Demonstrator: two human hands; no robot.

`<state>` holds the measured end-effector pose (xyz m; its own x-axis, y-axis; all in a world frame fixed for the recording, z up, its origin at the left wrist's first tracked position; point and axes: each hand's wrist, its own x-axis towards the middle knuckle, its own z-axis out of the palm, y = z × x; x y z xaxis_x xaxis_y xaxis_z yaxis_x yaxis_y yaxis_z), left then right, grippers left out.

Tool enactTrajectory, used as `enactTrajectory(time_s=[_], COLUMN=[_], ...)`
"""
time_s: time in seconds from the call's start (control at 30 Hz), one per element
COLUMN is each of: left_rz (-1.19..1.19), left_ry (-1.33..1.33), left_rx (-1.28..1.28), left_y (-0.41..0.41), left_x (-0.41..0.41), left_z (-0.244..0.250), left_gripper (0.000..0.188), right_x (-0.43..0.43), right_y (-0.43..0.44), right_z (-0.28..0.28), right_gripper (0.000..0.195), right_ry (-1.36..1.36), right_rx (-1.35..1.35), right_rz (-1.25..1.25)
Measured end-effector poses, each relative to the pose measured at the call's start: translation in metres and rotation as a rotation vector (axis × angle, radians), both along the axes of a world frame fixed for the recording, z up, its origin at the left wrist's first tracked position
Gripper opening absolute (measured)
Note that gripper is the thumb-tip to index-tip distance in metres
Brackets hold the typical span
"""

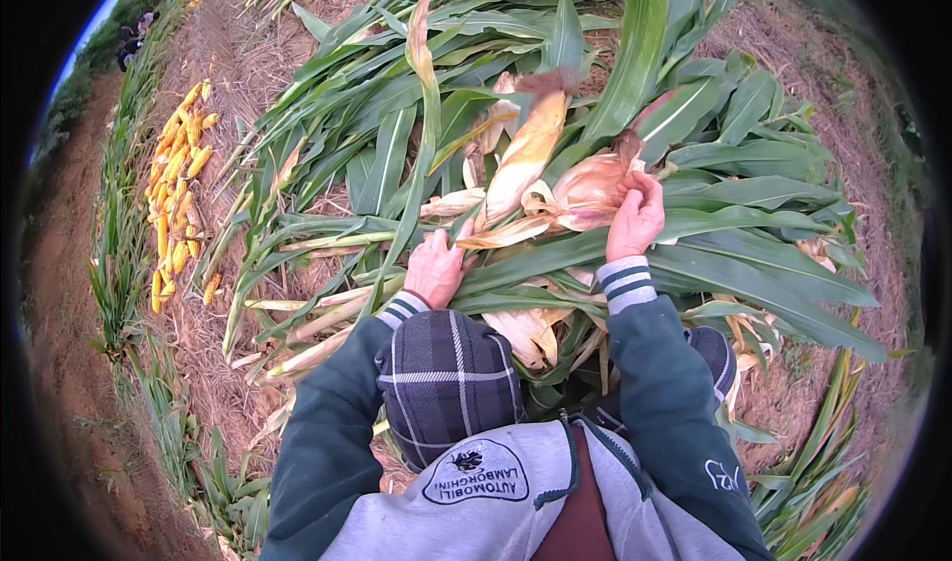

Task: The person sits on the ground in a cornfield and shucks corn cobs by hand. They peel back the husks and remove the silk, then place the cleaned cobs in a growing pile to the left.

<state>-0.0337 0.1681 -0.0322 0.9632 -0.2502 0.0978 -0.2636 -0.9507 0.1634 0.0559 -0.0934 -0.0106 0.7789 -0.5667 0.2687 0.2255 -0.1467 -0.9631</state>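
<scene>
Cut green corn stalks with long leaves (pixel 520 264) lie across the ground before me. My left hand (pixel 435 267) is at the base of an ear of corn (pixel 524 161) in pale yellow husk, whose brown silk points away from me; its fingers are partly bent, and their hold is unclear. My right hand (pixel 637 211) pinches the dry husk of a second, pinkish ear (pixel 591 185) near its silk end. A peeled-back strip of husk (pixel 513 232) reaches between the two hands. Another pale husk (pixel 524 334) lies among the leaves near my knees.
A heap of bare yellow corn cobs (pixel 175 182) lies on the straw-covered soil to the left. More cut stalks (pixel 119 234) form a row beyond it. Distant people (pixel 134 39) are at the upper left. Further stalks (pixel 811 457) lie at the lower right.
</scene>
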Motion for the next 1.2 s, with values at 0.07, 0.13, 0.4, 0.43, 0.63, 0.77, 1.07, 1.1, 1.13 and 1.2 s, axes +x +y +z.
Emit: enactTrajectory(time_s=[0.07, 0.13, 0.4, 0.43, 0.63, 0.77, 1.07, 1.1, 1.13, 1.2], left_rz=[-0.087, -0.086, -0.196, -0.189, -0.079, -0.074, -0.137, -0.161, -0.142, -0.221], left_ry=[-0.089, -0.087, -0.159, -0.152, 0.077, 0.15, 0.132, 0.137, 0.199, 0.23], left_rx=[-0.05, -0.059, -0.054, -0.064, -0.274, -0.28, -0.607, -0.534, -0.565, -0.581], left_y=[0.006, 0.009, 0.012, 0.011, 0.01, 0.014, 0.012, 0.014, 0.012, 0.01], left_x=[0.001, 0.006, 0.02, 0.023, 0.027, 0.029, 0.035, 0.035, 0.035, 0.04], left_z=[0.0, 0.018, 0.036, 0.037, 0.013, 0.021, 0.016, 0.014, 0.018, 0.025], left_gripper=[0.052, 0.041, 0.062, 0.062, 0.067, 0.061, 0.052, 0.053, 0.054, 0.049], right_x=[0.009, 0.015, 0.096, 0.101, 0.071, 0.07, 0.081, 0.074, 0.065, 0.06], right_y=[-0.003, 0.006, 0.034, 0.035, 0.048, 0.064, 0.056, 0.06, 0.064, 0.065], right_z=[0.015, 0.039, 0.034, 0.031, 0.004, -0.008, -0.009, 0.004, 0.016, 0.021], right_gripper=[0.019, 0.032, 0.043, 0.042, 0.04, 0.035, 0.038, 0.038, 0.039, 0.037], right_ry=[-0.026, -0.097, 0.213, 0.187, 0.078, 0.086, 0.025, 0.025, 0.029, 0.025], right_rx=[0.103, 0.142, 0.303, 0.045, -0.3, -0.297, 0.911, 0.666, 0.418, 0.049], right_rz=[0.058, 0.199, 0.548, 0.437, 0.047, -0.145, -0.081, -0.037, 0.003, -0.029])
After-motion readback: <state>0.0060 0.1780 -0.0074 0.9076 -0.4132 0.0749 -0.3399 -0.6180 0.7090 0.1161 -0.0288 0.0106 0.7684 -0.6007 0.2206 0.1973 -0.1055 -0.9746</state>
